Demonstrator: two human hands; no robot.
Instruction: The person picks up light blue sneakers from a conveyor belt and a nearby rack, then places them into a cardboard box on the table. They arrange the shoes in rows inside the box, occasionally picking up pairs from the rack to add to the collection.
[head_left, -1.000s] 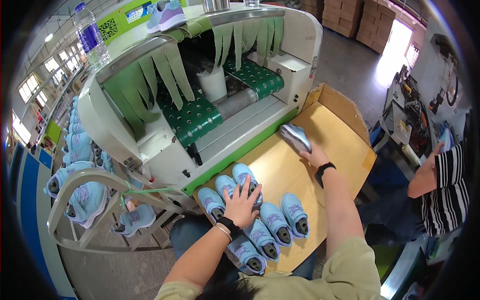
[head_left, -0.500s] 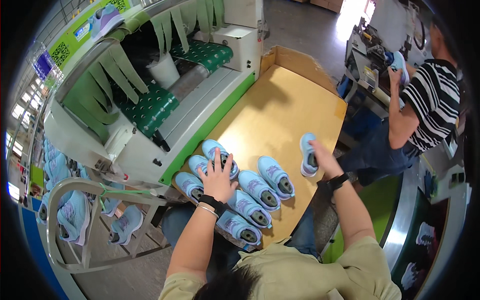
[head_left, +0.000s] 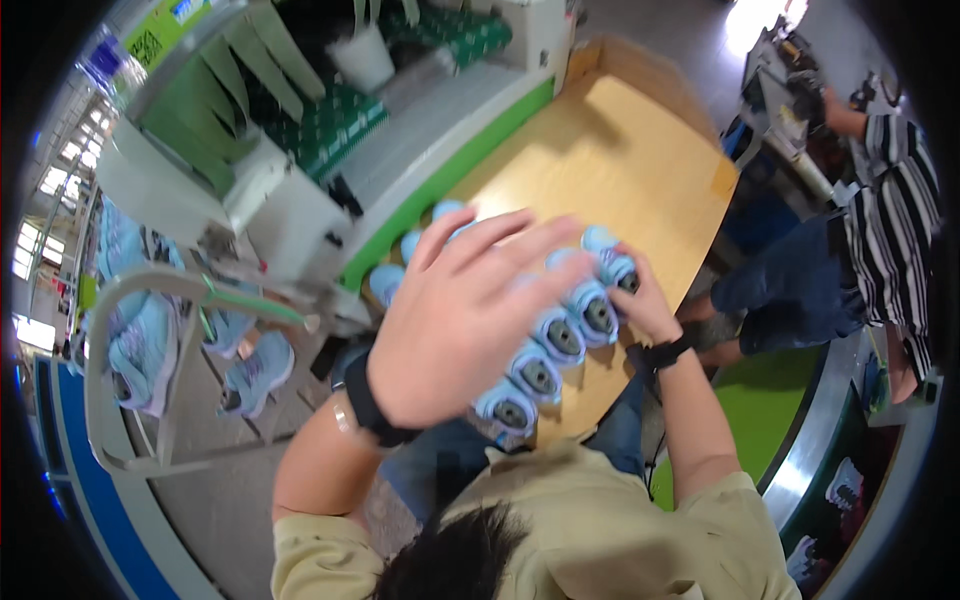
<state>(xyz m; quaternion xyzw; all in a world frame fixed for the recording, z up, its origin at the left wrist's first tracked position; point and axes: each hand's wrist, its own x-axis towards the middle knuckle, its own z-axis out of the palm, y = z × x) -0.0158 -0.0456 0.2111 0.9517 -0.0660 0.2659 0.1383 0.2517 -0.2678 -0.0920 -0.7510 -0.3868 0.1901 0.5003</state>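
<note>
My left hand (head_left: 460, 320) is raised close to the camera, slightly blurred, with its fingers spread and nothing in it. Part of the group of light blue sneakers behind it is hidden. Several of these sneakers (head_left: 537, 374) stand side by side on the tan board (head_left: 640, 150), heels toward me, each with a dark form in its opening. At the group's right end, my right hand (head_left: 648, 303) grips another light blue sneaker (head_left: 603, 248) by its right side near the heel. Whether that shoe rests on the board I cannot tell.
Left of the board stands a machine with a green perforated conveyor belt (head_left: 335, 140), hanging cloth strips (head_left: 265, 65) and a white cup (head_left: 362, 60). A metal rack (head_left: 125, 300) holds more blue sneakers (head_left: 262, 372). At right, a person in a striped shirt (head_left: 885, 230) works at another machine.
My left hand has lifted off the sneakers toward the camera. The right hand's sneaker is now closer to the group. The view has shifted, and the other person has turned and reaches toward the machine.
</note>
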